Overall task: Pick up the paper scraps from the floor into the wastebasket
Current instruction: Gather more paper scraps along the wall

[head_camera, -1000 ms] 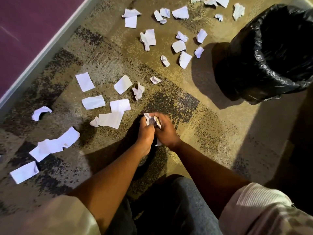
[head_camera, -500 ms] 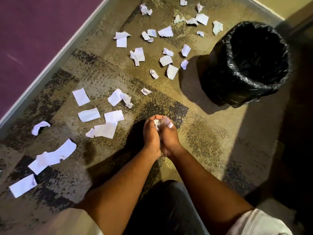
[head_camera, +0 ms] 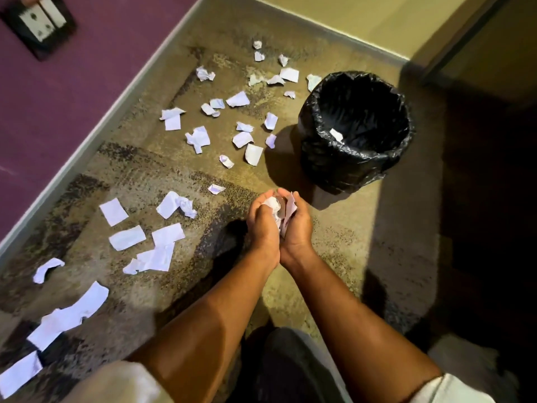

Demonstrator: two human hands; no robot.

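Observation:
My left hand (head_camera: 261,225) and my right hand (head_camera: 296,225) are cupped together around a wad of crumpled white paper scraps (head_camera: 274,207), above the carpet and short of the wastebasket. The wastebasket (head_camera: 316,158) is round with a black bag liner and stands ahead to the right; one white scrap (head_camera: 336,135) lies inside by its near rim. Several white paper scraps (head_camera: 162,251) lie on the carpet to the left, and several more (head_camera: 241,138) are scattered further off, left of the basket.
A purple wall (head_camera: 72,91) with a grey baseboard runs along the left, with a dark outlet plate (head_camera: 40,21) at top left. A yellow wall closes the far side. Deep shadow covers the floor right of the basket. My dark-trousered knee (head_camera: 279,367) is at the bottom.
Both hands have lifted off the carpet with the gathered scraps and moved forward and right toward the wastebasket. The view has tilted up, so the whole basket and the far wall show.

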